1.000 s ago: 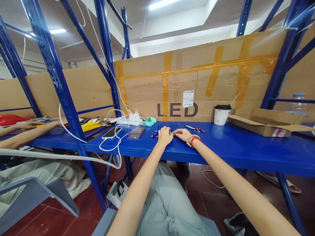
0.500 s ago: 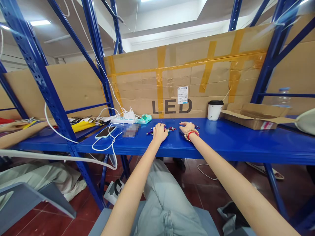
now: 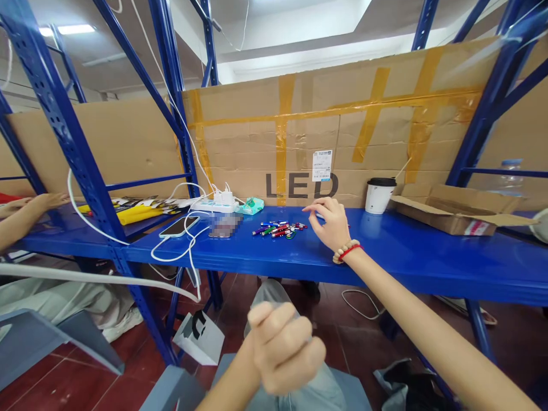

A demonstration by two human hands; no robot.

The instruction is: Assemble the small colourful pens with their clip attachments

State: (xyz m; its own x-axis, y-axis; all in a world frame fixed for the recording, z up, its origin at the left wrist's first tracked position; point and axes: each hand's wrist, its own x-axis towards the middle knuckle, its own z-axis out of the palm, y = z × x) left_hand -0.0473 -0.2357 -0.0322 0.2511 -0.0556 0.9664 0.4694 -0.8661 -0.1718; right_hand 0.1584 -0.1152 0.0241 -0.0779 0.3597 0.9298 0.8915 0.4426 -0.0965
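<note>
A small heap of shiny pen-like sticks (image 3: pixel 280 229), red, green, blue and purple, lies on the blue tabletop (image 3: pixel 240 251). To the right of the heap, my right hand (image 3: pixel 331 220) hovers over the tabletop, fingers bent but apart, with nothing seen between them. Beads and a red cord circle that wrist. My left hand (image 3: pixel 286 348) is drawn back over my lap, below the table edge, curled into a slightly blurred fist. The inside of the fist is hidden from view.
Left of the heap are a phone (image 3: pixel 178 227), white cables and a power strip (image 3: pixel 214 205). A green packet (image 3: pixel 252 205) is behind. A lidded cup (image 3: pixel 379 197) and an open cardboard box (image 3: pixel 462 214) stand right. Another person's hands (image 3: pixel 38 202) are far left.
My left hand has come off the heap and back over my lap, closing into a fist. My right hand has risen slightly, uncovering the sticks' right side. The view has shifted a little.
</note>
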